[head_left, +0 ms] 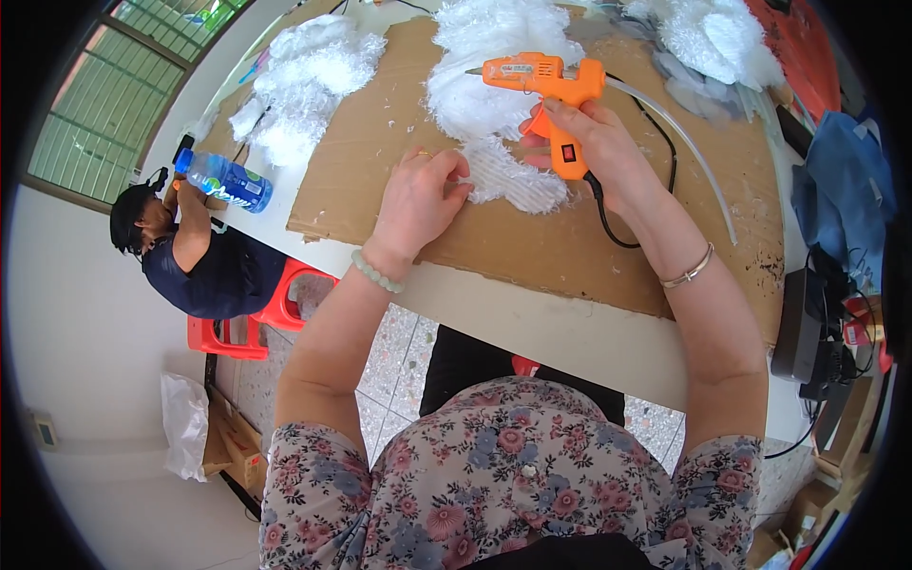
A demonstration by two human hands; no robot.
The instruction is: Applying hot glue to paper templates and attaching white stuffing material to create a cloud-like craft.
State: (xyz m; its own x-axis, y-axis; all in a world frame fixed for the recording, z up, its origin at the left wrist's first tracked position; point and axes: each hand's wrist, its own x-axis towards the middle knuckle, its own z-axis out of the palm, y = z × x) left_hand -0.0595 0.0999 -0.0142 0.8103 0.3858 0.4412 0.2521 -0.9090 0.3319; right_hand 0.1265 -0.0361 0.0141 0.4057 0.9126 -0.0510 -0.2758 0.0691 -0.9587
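Note:
My right hand grips an orange hot glue gun by its handle, with the nozzle pointing left. A long translucent glue stick sticks out of its back, and a black cord runs from the handle base. Beneath the gun lies a fluffy white textile piece, its lower end narrow and ribbed. My left hand is at that lower end's left edge, fingers curled with the fingertips together. Whatever they pinch is too small or hidden to make out.
Brown cardboard covers much of the white table. More white fluffy pieces lie at far left and far right. A water bottle rests near the left edge. Beyond it a person sits on a red stool. Blue cloth hangs at right.

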